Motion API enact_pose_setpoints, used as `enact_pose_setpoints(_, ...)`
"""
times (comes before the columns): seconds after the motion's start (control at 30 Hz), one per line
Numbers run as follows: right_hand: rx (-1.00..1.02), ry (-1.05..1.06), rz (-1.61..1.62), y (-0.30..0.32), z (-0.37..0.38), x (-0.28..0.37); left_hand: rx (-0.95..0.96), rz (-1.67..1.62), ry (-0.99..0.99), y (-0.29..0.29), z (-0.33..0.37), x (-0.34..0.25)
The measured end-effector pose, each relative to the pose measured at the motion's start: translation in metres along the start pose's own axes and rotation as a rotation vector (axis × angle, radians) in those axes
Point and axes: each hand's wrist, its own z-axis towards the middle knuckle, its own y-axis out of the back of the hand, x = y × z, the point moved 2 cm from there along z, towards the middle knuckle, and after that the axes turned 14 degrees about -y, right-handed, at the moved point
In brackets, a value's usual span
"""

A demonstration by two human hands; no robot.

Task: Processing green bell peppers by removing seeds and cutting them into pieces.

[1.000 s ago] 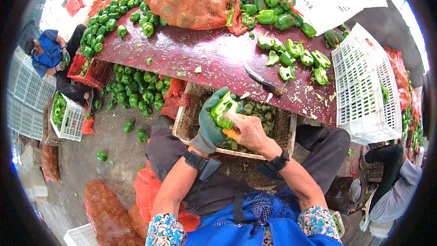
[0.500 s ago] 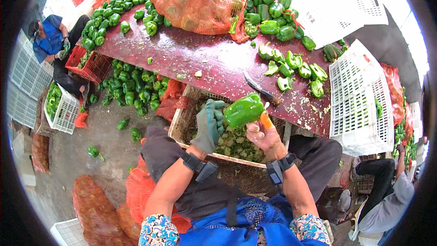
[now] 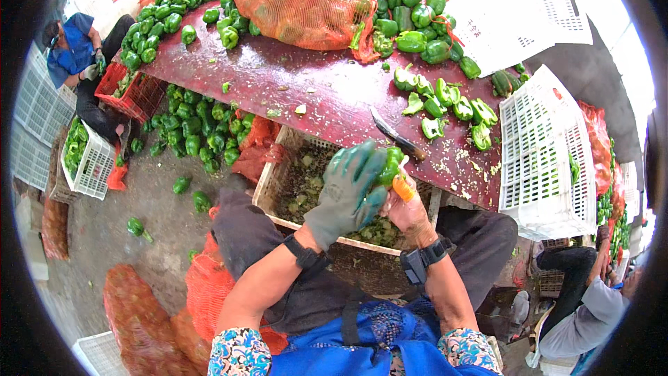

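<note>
Above the crate between my knees, a green bell pepper is in both hands. My gloved left hand lies over it with fingers curved across its side, covering much of it. My bare right hand grips the other end, an orange cover on its thumb. A knife lies on the dark red table just beyond. Halved green peppers sit to the right of the knife. Under my hands, the crate holds pale green pepper scraps.
A mesh sack and many whole peppers cover the table's far side. White crates stand at its right end. More peppers lie on the floor at left, near a red crate. Other people sit on both sides.
My left hand has gone from a closed fist beside the pepper to lying over it. The right hand still holds the pepper, and the view has shifted slightly.
</note>
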Motion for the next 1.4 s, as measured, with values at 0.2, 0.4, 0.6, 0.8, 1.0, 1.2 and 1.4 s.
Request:
enact_pose_setpoints(0.2,0.388,0.005,0.338,0.025,-0.007,0.031,0.515,0.147,0.423,-0.019,-0.02,0.022)
enact_pose_setpoints(0.4,0.302,-0.019,0.366,0.024,-0.014,0.026,-0.203,-0.139,0.37,-0.016,-0.029,0.03)
enact_pose_setpoints(0.6,0.131,-0.06,0.117,0.02,-0.013,0.021,-0.322,-0.303,0.138,0.018,-0.006,0.015)
enact_pose_setpoints(0.8,0.196,0.013,-0.205,0.01,-0.013,0.018,-0.173,-0.255,-0.114,0.019,0.0,0.004)
enact_pose_setpoints(1.0,0.03,0.065,-0.071,0.019,-0.02,0.017,0.053,-0.179,0.213,-0.008,-0.023,0.017)
enact_pose_setpoints(1.2,0.046,0.027,0.266,0.011,-0.022,0.019,0.087,-0.224,0.359,-0.016,-0.028,0.021)
enact_pose_setpoints(1.4,0.029,-0.034,0.041,0.001,-0.018,0.011,-0.32,-0.211,0.215,0.003,-0.013,0.018)
